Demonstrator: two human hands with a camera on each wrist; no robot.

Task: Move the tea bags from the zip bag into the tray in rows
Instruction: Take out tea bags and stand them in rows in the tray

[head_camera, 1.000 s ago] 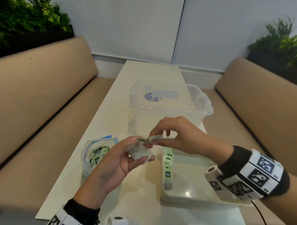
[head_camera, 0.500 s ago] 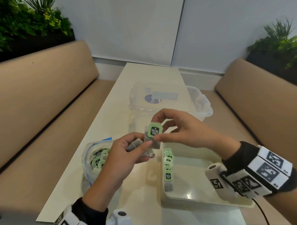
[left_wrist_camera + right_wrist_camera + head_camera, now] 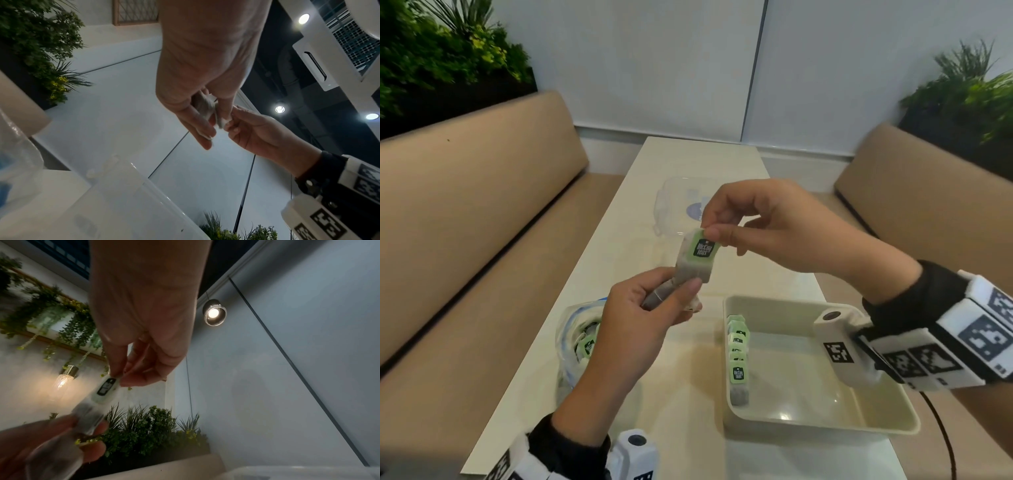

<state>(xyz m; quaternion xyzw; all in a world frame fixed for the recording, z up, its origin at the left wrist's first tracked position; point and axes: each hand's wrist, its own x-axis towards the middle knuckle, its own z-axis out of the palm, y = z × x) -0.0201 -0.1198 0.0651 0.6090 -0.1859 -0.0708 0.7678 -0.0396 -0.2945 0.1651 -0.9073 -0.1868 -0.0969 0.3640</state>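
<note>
Right hand [image 3: 760, 226] now pinches green-tagged paper tea bag [image 3: 697, 260], lifted higher than before; left hand [image 3: 647, 318] grips remaining bags. Next: cream plastic tray [image 3: 825, 426] row.

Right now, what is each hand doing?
Left hand: grips tea bags.
Right hand: pinches the top edge of a green-tagged tea bag.

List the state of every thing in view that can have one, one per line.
Left hand: grips tea bags.
Right hand: pinches the top of a green-tagged tea bag.
Zip bag: open, tea bags inside.
Tray: one row of tea bags along its left wall.
Clear box: lid on.
</note>
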